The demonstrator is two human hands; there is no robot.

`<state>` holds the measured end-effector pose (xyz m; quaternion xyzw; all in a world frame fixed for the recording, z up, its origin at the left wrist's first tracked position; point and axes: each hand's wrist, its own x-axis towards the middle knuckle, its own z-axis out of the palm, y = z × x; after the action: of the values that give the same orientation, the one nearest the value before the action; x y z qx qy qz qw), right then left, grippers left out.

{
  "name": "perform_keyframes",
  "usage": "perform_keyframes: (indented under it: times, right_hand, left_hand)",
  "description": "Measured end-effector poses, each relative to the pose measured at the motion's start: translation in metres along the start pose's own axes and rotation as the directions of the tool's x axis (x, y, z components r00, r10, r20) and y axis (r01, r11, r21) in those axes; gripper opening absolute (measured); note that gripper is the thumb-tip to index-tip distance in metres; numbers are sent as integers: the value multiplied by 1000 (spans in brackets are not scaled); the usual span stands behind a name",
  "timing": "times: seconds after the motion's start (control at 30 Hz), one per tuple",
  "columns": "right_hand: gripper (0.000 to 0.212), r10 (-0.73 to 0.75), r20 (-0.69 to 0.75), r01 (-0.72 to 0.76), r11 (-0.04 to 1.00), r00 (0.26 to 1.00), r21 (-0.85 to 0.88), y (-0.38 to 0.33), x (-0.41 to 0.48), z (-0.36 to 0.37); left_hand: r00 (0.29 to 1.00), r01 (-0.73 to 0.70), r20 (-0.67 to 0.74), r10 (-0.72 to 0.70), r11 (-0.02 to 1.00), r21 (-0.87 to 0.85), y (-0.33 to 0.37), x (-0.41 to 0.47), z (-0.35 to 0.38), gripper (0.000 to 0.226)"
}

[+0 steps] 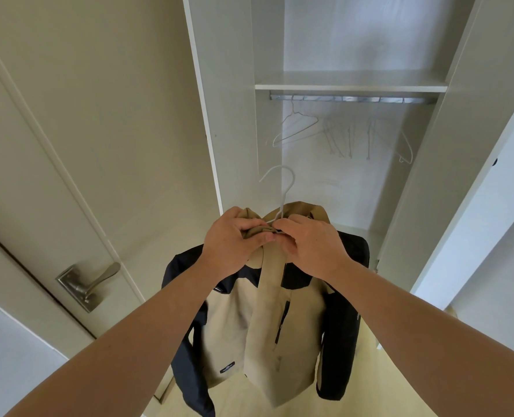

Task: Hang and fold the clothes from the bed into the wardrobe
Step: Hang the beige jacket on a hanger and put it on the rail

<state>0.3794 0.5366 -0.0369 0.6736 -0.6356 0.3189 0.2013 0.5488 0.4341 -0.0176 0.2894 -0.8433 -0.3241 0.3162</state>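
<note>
White wardrobe shelf (350,88) spans the compartment; metal rail (352,99) just beneath it carries several wire hangers (307,118).

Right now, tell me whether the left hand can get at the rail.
Probably yes: the wardrobe stands open and nothing lies between the left hand and the rail, which has bare stretches between hangers, though that hand grips the jacket.

No legible text on jacket label (227,368)

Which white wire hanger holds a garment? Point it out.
The white wire hanger between the left hand and right hand: it alone carries the beige and black jacket. The others hang bare from the metal rail.
</note>
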Motion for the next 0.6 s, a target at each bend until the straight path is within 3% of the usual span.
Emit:
perform_keyframes:
  times: [0.23,0.4,0.6]
  right_hand:
    - [24,96,58,-99,994,994,45,3,6,3]
    - [26,116,52,-116,993,992,-19,7,7,4]
    - [37,335,236,-311,941,912,-132,30,8,1]
  left_hand:
    - [1000,25,-14,-25,999,-21,-2,9,1,12]
    - [996,89,-3,-90,989,-119,-5,11,3,13]
    - [986,164,55,-155,953,-254,-17,13,-6,39]
